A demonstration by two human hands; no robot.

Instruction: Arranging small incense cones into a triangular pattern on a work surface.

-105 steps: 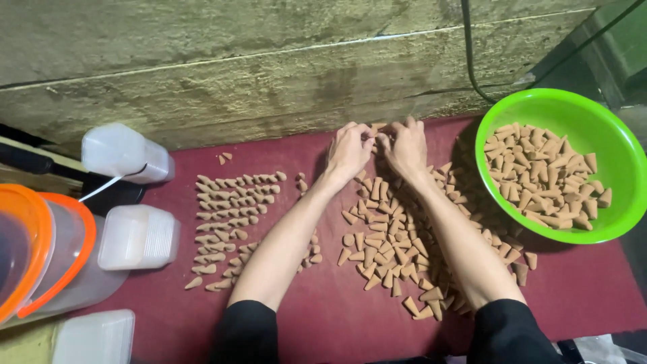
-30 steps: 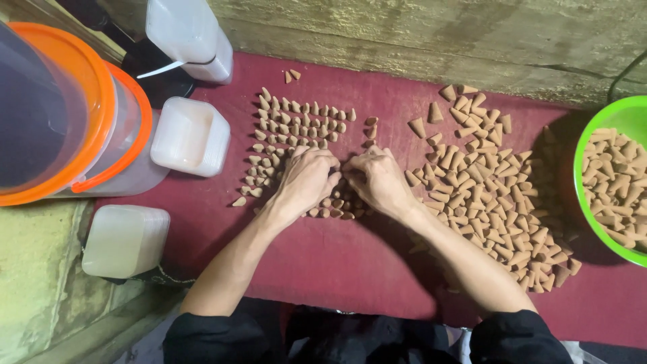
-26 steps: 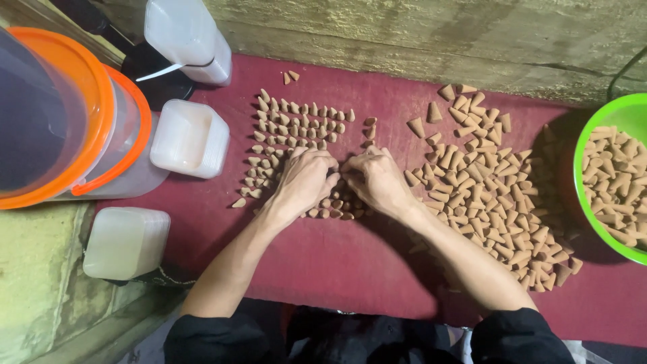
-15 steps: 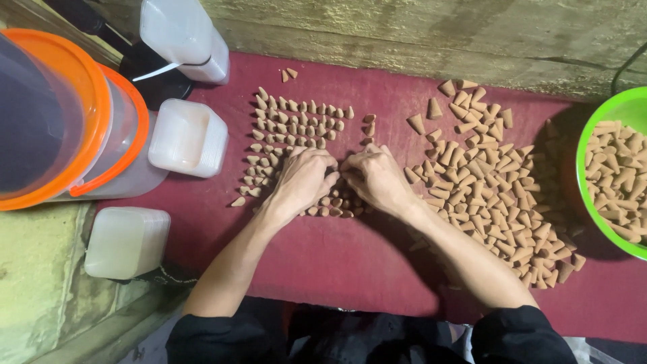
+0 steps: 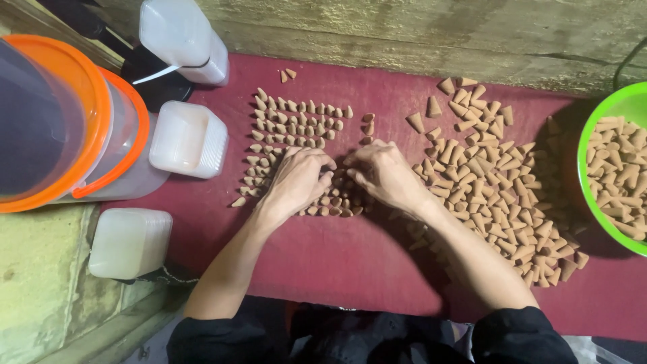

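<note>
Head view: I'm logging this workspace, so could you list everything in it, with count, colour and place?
Upright cones: many, tan, in rows on the mat's left part.
Loose cones: many, tan, scattered at right.
Bowl: one, green, right edge, full of cones.
Mat: one, dark red, under everything.
Buckets: two, clear with orange rims, far left.
Plastic containers: three, translucent white, left side.
Wall: grey, along the top.
Left hand: on the rows.
Right hand: beside it, fingertips on the cones.

surface: dark red mat [image 5: 350, 256] | on it: small tan cones in upright rows [image 5: 296, 128], loose cone heap [image 5: 499, 189] to their right | green bowl [image 5: 593, 148] at right edge | white lidded tubs [image 5: 189, 138] at left
</note>
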